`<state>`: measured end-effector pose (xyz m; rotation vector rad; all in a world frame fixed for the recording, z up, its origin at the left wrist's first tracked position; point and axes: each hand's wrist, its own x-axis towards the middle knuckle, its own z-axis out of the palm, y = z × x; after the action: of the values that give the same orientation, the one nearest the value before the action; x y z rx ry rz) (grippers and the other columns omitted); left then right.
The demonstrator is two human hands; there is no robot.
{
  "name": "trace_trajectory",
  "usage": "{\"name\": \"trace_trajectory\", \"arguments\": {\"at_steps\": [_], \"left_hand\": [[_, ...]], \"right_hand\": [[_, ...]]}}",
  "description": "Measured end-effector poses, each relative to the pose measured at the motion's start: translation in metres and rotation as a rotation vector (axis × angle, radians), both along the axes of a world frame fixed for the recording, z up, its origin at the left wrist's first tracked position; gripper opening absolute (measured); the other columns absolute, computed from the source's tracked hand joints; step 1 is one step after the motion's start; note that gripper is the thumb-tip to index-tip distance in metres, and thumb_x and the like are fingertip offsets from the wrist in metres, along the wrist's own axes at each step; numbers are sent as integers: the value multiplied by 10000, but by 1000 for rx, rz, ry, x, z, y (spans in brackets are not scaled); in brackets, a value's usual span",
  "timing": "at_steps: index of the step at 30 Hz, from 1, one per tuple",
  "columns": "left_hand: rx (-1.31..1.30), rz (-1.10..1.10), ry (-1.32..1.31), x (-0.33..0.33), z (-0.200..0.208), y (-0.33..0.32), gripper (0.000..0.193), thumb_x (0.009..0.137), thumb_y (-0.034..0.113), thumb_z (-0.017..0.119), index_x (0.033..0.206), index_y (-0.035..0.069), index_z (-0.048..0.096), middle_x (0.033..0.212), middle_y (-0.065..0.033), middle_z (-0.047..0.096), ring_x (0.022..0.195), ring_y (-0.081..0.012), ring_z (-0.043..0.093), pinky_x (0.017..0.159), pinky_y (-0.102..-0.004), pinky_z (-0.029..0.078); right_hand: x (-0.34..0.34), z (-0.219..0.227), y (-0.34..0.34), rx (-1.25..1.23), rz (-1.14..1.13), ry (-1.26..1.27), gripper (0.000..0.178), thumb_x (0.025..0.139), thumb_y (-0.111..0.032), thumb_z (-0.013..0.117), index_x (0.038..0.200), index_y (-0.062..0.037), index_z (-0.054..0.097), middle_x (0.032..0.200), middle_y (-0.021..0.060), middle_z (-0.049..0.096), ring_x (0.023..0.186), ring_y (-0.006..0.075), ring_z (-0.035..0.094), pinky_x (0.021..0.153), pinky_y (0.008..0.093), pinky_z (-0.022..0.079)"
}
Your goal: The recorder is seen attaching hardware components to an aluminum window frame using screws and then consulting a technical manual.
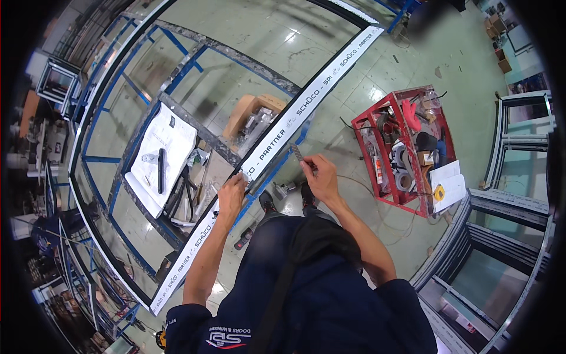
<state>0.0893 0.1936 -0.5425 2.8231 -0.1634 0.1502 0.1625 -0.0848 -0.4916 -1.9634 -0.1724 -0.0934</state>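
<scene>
A large dark window frame lies in front of me, and its near bar [318,93] is covered with white printed film. My left hand [233,192] rests at this bar, its fingers closed and bent against the edge. What they pinch, if anything, is hidden. To the right of the bar, my right hand [321,177] is closed on one end of a thin flat grey strip [296,152], like a short metal ruler. The strip points up and left toward the bar, and I cannot tell whether it touches.
A blue metal stand [171,44] supports the frame. On it lie paper sheets [154,141], a black pen-like tool [161,171], hand tools and a cardboard box [240,115] of small parts. A red tool cart [386,197] stands right, near stacked frames [501,259]. A hose [377,187] crosses the floor.
</scene>
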Motion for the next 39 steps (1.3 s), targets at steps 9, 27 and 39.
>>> {"name": "trace_trajectory", "arguments": {"at_steps": [9,27,39], "left_hand": [[73,20,113,6,0,-7,260,869,117,658,1067,-53,653,986,-158,663,863,-348,665,718,-427,544],[120,85,75,9,5,-29,192,919,91,597,999,-53,696,1100,-189,692,892,-372,685,733,-421,560],[89,83,98,8,17,-31,182,880,122,658,1008,25,743,1143,-133,695,904,-353,692,791,-395,545]], "right_hand": [[14,1,-3,-9,11,51,134,867,-78,688,938,32,662,818,140,653,687,233,649,643,322,511],[-6,-22,-10,176,-98,55,128,870,-93,679,931,18,657,824,146,636,693,275,629,628,357,487],[-19,-23,-20,155,-106,81,138,874,-104,661,941,16,659,825,142,628,702,290,614,648,378,479]]}}
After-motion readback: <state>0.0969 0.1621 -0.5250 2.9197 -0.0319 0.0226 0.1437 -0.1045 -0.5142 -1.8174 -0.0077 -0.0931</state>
